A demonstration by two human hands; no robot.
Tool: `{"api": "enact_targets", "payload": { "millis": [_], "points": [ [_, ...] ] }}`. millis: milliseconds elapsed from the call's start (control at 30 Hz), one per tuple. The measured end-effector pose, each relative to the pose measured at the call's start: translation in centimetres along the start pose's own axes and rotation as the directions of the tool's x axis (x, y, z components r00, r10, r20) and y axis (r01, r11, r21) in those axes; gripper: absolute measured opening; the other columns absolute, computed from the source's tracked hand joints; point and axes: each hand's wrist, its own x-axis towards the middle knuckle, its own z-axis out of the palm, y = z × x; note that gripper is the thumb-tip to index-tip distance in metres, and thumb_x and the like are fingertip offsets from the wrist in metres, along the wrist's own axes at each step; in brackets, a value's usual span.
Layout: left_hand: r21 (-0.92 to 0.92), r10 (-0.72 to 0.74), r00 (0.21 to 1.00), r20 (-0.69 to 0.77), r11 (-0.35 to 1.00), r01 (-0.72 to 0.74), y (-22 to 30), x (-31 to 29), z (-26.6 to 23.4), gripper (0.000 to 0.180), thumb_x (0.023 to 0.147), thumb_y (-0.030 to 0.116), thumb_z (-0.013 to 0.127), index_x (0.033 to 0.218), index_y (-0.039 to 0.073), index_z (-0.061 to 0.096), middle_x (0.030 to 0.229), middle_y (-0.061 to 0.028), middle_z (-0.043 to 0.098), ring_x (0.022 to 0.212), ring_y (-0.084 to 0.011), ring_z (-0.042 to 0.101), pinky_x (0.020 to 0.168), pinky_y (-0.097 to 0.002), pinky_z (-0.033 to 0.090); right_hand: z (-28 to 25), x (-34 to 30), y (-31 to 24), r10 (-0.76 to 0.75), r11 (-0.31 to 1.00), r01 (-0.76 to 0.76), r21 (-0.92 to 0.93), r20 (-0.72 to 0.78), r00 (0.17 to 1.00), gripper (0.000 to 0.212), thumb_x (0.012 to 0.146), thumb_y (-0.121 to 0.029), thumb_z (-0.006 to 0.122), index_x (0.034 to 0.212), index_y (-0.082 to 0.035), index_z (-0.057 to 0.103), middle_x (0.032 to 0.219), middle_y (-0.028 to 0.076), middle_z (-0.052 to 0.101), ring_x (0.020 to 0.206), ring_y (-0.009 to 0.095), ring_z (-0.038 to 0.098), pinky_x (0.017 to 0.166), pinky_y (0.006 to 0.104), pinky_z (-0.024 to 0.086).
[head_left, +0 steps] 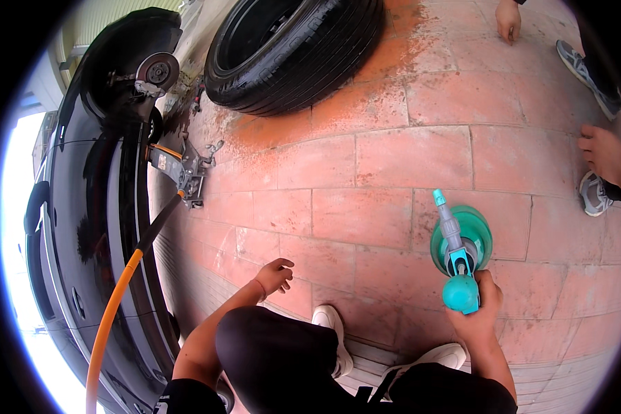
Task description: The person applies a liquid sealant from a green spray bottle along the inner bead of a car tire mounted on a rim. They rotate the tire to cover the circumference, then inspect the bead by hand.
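My right hand [487, 305] grips a pump spray bottle by its teal handle, next to the round pump knob. The spray bottle [481, 226] has a green body, a grey nozzle tube and a teal tip aimed away from me. It is seen from above, so I cannot tell whether it touches the ground. Over the paving, in front of my left knee, my left hand [274, 277] is empty with its fingers loosely bent and apart. Farther off, a black wheel with its tyre [303, 65] rests tilted on wet paving.
On the left stands a black car [93, 228] with a bare brake disc [157, 71]. A floor jack [181, 169] sits beside it, its long orange and black handle [117, 293] reaching toward me. Another person's hands [605, 153] and grey shoes [586, 72] are at the right.
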Motion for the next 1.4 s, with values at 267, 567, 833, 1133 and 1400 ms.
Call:
{"api": "enact_targets", "payload": {
  "millis": [267, 567, 833, 1133, 1400],
  "points": [
    [-0.054, 0.01, 1.0, 0.007, 0.999, -0.01, -1.1, 1.0, -0.1, 0.046, 0.093, 0.013, 0.059, 0.136, 0.0, 0.055, 0.098, -0.0142, 0.067, 0.074, -0.023, 0.069, 0.062, -0.0355, 0.059, -0.3, -1.6, 1.4, 0.097, 0.995, -0.097, 0.024, 0.007, 0.995, 0.025, 0.078, -0.013, 0.074, 0.089, -0.003, 0.053, 0.07, 0.005, 0.059, 0.063, 0.015, 0.058, 0.061, 0.0323, 0.049],
    [-0.118, 0.072, 0.997, 0.028, 0.991, -0.069, -2.9, 2.1, 0.5, 0.046, 0.091, 0.014, 0.059, 0.135, 0.001, 0.056, 0.096, -0.0125, 0.067, 0.074, -0.0217, 0.069, 0.063, -0.0343, 0.059, 0.2, -0.1, -0.9, 0.262, 0.958, -0.269, 0.095, 0.078, 0.962, 0.039, 0.077, -0.025, 0.083, 0.094, -0.003, 0.055, 0.069, 0.004, 0.057, 0.062, 0.015, 0.058, 0.059, 0.0296, 0.047],
    [0.058, 0.363, 0.924, -0.124, 0.932, -0.359, -9.2, 2.8, 3.1, 0.04, 0.092, 0.013, 0.06, 0.131, 0.003, 0.059, 0.093, -0.0129, 0.068, 0.073, -0.0202, 0.068, 0.068, -0.0337, 0.056, 5.2, 9.5, -11.6, 0.247, 0.853, -0.413, 0.318, 0.451, 0.858, 0.061, 0.099, -0.062, 0.047, 0.098, -0.001, 0.055, 0.068, 0.005, 0.053, 0.057, 0.012, 0.051, 0.051, 0.0268, 0.041],
    [-0.141, 0.364, 0.897, -0.252, 0.903, -0.406, -11.4, 0.3, 6.8, 0.037, 0.091, 0.012, 0.063, 0.127, 0.006, 0.061, 0.093, -0.0117, 0.071, 0.079, -0.0239, 0.068, 0.076, -0.0368, 0.054, 17.7, 16.9, -18.3, 0.399, 0.848, -0.505, 0.158, 0.436, 0.806, 0.042, 0.099, -0.045, 0.046, 0.095, -0.004, 0.054, 0.067, 0.004, 0.052, 0.052, 0.014, 0.047, 0.049, 0.0301, 0.04],
    [-0.25, 0.386, 0.888, -0.249, 0.86, -0.444, -12.7, 0.5, 8.2, 0.039, 0.089, 0.012, 0.065, 0.127, 0.006, 0.061, 0.092, -0.0093, 0.07, 0.079, -0.0208, 0.066, 0.077, -0.0343, 0.053, 25.0, 19.0, -19.0, 0.382, 0.896, -0.438, 0.071, 0.379, 0.843, 0.04, 0.101, -0.043, 0.045, 0.096, -0.004, 0.054, 0.068, 0.003, 0.053, 0.052, 0.012, 0.045, 0.047, 0.0308, 0.038]
  ]
}}
